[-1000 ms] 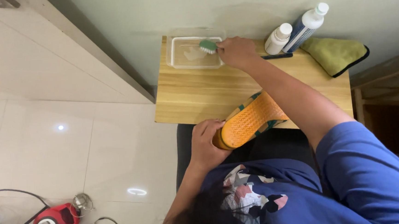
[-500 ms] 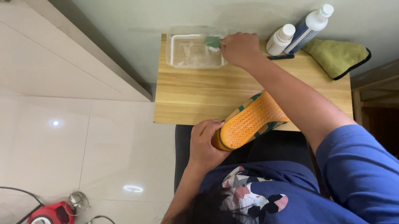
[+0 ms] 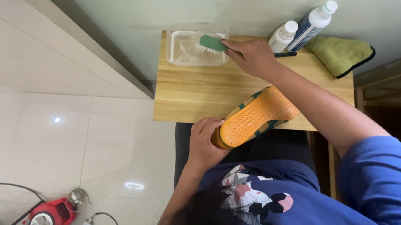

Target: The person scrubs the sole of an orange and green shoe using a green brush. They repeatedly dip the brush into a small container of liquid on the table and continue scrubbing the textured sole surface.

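over the far tub (image 3: 192, 48), right hand (image 3: 250, 56) grips the brush (image 3: 212, 43); left hand (image 3: 204, 142) clutches the shoe (image 3: 254, 118); a careless dip could splash the counter (image 3: 199, 91).

Small light wooden table (image 3: 194, 92): bare board across its left and centre front, open to a hand. Back left corner blocked by a clear rectangular plastic tub (image 3: 183, 51). Back right crowded: two white bottles (image 3: 283, 37), then a folded olive-green cloth (image 3: 341, 55) near the right edge. Front edge partly barred by an upturned orange-soled shoe (image 3: 254, 118). Reaching right arm crossed the right half diagonally.
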